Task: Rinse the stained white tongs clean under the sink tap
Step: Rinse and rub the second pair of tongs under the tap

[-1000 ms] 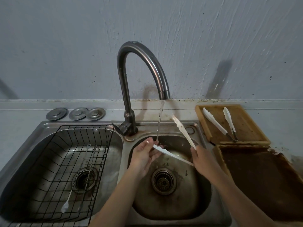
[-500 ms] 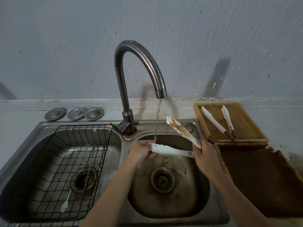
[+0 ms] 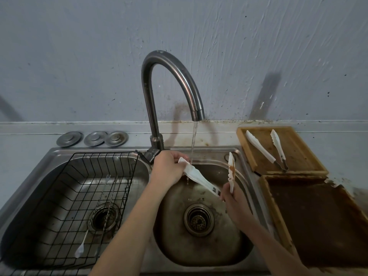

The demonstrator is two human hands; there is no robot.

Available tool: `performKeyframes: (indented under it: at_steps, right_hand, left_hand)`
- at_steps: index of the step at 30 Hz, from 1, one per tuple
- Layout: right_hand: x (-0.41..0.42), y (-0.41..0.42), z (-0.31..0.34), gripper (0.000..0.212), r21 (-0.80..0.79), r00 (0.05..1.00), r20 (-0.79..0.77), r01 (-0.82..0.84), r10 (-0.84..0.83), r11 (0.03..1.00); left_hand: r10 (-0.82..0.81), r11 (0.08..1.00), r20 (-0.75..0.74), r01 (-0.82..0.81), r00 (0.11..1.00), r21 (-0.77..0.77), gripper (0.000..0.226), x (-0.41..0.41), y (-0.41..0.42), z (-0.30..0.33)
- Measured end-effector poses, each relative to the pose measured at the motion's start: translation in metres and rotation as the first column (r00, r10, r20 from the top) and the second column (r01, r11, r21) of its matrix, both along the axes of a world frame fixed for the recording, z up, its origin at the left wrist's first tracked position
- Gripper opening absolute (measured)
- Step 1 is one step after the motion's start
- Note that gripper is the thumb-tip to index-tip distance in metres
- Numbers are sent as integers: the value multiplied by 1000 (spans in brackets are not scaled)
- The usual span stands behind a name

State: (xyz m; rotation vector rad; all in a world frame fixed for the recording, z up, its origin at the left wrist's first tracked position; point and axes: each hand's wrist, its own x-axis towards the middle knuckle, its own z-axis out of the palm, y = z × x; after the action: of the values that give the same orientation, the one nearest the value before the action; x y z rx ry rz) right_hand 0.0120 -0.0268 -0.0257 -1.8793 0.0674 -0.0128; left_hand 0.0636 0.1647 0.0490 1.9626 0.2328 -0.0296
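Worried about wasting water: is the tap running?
Running: a stream falls from the tap spout onto the tongs beside the left hand.

Double sink [image 3: 242, 156] fills lower frame: wire rack [image 3: 83, 196] in left basin w/ utensils [image 3: 89, 226] lying in it, tap [image 3: 159, 92] rising at centre betw. basins, spout over right basin. Tongs [image 3: 201, 179] held open over right basin above drain [image 3: 199, 219], left hand [image 3: 169, 170] on the arm tip under the water stream [image 3: 193, 142], right hand [image 3: 235, 200] at hinge end lower right. Three discs [image 3: 93, 138] on ledge upper left behind rack; right of sink, small tray [image 3: 298, 150] w/ second tongs [image 3: 266, 149] on it, larger tray [image 3: 318, 220] just below it.
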Motion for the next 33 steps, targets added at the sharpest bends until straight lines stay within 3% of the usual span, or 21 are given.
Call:
performKeyframes:
  at_steps: [4, 8, 11, 13, 16, 19, 21, 23, 25, 27, 30, 33]
  right_hand:
    - [0, 2, 0, 28, 17, 1000, -29, -6, 7, 1000]
    - [-1, -4, 7, 21, -92, 1000, -24, 11, -13, 996]
    - [0, -10, 12, 16, -237, 1000, -4, 13, -15, 971]
    - [1, -12, 16, 16, -299, 1000, -21, 3, -10, 954]
    - [2, -11, 21, 18, -322, 990, -142, -36, -10, 946]
    - [3, -8, 28, 23, -337, 968, -249, -122, 36, 934]
    - [4, -2, 37, 20, -287, 954, -286, -175, 90, 942]
    - [4, 5, 47, 16, -328, 952, -268, -232, 145, 916]
    - [4, 12, 55, 15, -418, 946, -241, -302, 217, 856]
    - [4, 17, 56, 16, -473, 931, -243, -359, 272, 805]
    - [5, 25, 56, 21, -457, 917, -273, -391, 293, 799]
    - [10, 34, 59, 24, -331, 924, -270, -353, 270, 875]
  left_hand:
    - [-81, 991, -46, 85, 996, 105, 22, 4, 4, -1]
    - [-163, 986, -233, 162, 959, -22, 24, 2, 9, -10]
    - [-103, 995, -289, 98, 952, -30, 27, -5, 1, -22]
    - [-39, 982, -220, 78, 975, 174, 30, -5, -4, -34]
    - [-158, 772, -61, 162, 986, 614, 41, -8, -10, -48]
    - [-343, 678, -16, 259, 939, 687, 41, -13, -16, -47]
    - [-401, 745, -38, 350, 915, 567, 35, -15, -19, -48]
    - [-395, 873, -9, 379, 919, 306, 34, -19, -20, -49]
    - [-413, 911, -20, 413, 910, 7, 32, -28, -17, -48]
    - [-423, 893, -18, 414, 906, -177, 32, -36, -11, -50]
    - [-328, 862, -38, 282, 944, -422, 25, -39, -4, -53]
    - [-272, 705, -85, 139, 958, -695, 20, -40, -4, -52]
